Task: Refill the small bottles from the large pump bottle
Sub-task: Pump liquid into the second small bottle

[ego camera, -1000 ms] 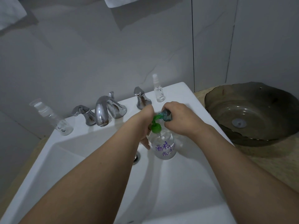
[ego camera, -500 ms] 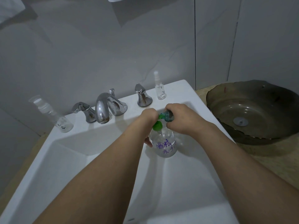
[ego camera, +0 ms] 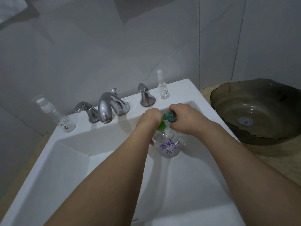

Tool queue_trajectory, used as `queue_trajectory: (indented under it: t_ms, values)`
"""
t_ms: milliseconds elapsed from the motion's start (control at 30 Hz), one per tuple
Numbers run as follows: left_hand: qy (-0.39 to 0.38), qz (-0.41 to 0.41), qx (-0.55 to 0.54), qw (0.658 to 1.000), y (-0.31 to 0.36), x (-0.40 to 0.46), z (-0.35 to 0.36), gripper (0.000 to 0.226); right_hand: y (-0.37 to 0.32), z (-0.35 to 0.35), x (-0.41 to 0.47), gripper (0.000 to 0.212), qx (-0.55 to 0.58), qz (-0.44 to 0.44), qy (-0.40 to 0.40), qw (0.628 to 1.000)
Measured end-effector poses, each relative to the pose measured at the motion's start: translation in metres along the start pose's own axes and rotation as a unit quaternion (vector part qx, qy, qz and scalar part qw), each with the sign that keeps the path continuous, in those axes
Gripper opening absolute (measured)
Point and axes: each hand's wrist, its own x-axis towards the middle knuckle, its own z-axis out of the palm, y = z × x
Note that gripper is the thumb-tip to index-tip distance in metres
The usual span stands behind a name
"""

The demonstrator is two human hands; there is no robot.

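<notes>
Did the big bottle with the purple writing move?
No. The large pump bottle stands at the same spot by the white sink's right wall, below the right faucet handle; only the camera shifted.

One view only, head-worn, wide-angle. It looks forward and steeply down over a white sink (ego camera: 68, 160), from the sink's front edge toward the wall. Both forearms enter from the bottom edge and run up to mid-frame, so the camera sits close above them. The tap (ego camera: 107, 106) stands on the sink's back edge, above frame centre. A dark bowl (ego camera: 254, 111) lies off the sink's right edge, at frame right. The upper half is grey wall. Straight lines bend near the frame borders. No second view to compare.
</notes>
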Motion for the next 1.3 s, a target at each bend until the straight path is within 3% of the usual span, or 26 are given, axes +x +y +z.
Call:
queue_trajectory:
  t_ms: [167, 333, 433, 700, 900, 1100, 1300]
  values:
    - [-0.014, -0.033, -0.031, 0.999, 0.0, 0.001, -0.003, 0.02, -0.003, -0.002, -0.001, 0.021, 0.009, -0.002, 0.002, 1.0]
    - [-0.142, -0.117, -0.074, 0.98, -0.002, 0.003, -0.02, 0.059, -0.004, -0.006, -0.002, 0.021, 0.033, -0.019, 0.042, 0.998]
    - [-0.169, -0.137, -0.08, 0.973, -0.001, 0.0, -0.025, 0.07, -0.006, -0.007, -0.002, 0.021, 0.033, -0.022, 0.046, 0.998]
    - [-0.127, -0.145, -0.09, 0.977, 0.007, -0.004, -0.018, 0.056, -0.006, -0.008, -0.002, 0.02, 0.036, -0.018, 0.044, 0.998]
    - [-0.056, -0.106, -0.057, 0.991, 0.008, -0.013, -0.01, 0.041, -0.005, -0.006, -0.001, 0.019, 0.029, -0.015, 0.034, 0.999]
    - [-0.011, -0.015, -0.056, 0.998, 0.0, 0.003, 0.002, 0.034, -0.002, -0.002, 0.001, 0.022, 0.006, 0.003, -0.01, 1.0]
    - [0.007, -0.019, -0.026, 0.999, 0.004, -0.004, 0.001, 0.026, -0.001, -0.001, 0.001, 0.021, 0.008, 0.006, -0.01, 1.0]
